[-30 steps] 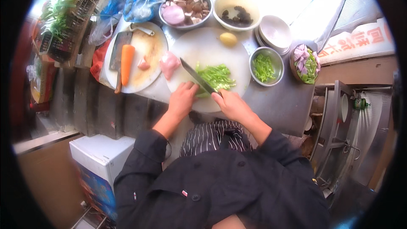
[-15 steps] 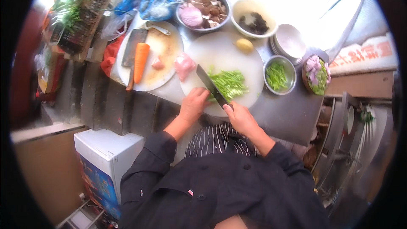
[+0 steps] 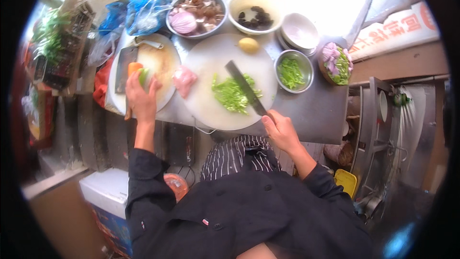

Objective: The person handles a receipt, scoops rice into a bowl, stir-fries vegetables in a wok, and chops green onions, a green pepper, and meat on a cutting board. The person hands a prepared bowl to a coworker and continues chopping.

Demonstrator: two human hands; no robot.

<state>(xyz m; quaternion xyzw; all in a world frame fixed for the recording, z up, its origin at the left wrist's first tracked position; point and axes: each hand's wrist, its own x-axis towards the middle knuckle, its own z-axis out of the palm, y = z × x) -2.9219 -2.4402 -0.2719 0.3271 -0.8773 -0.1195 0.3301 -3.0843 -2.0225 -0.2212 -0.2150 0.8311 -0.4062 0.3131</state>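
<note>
My right hand (image 3: 279, 128) is closed round the handle of a kitchen knife (image 3: 243, 85). Its dark blade slants over chopped green vegetable (image 3: 232, 97) on the round white cutting board (image 3: 201, 64). Over on the left board (image 3: 163, 62), my left hand (image 3: 142, 95) has its thumb and fingers around a green-and-white vegetable piece (image 3: 144, 76). That hand covers most of the carrot (image 3: 134, 67), whose orange end shows beyond the fingers. A cleaver (image 3: 125, 64) lies beside the carrot. Between the boards is a pink piece of raw meat (image 3: 184, 80).
Behind the boards stand a bowl of mushrooms and onion (image 3: 223, 14), a cream bowl (image 3: 235, 0) holding dark pieces, and stacked white bowls (image 3: 299, 31). A steel bowl (image 3: 310, 79) of cut greens sits right. A yellow, potato-like item (image 3: 248, 45) lies on the main board.
My left hand has left the greens and reached over to the left board, with a green piece in it. The knife has lifted slightly from the greens, which lie more spread out.
</note>
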